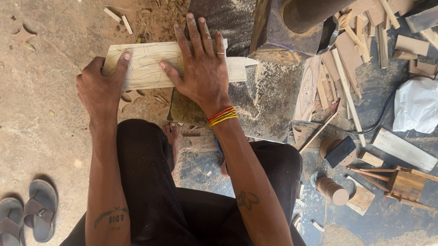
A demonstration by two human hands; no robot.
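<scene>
Both hands flat: right hand [201, 69] splayed on pencilled board [149, 64], left hand [100, 88] gripping its edge.

Pale, pencil-lined plank [149, 64]; grey sandals [27, 216]

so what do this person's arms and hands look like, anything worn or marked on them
Both arms are bare. The right hand has a ring on one finger, with red and yellow bangles at the wrist and a small forearm tattoo. The left hand is bare; its forearm carries a dark tattoo.
</scene>
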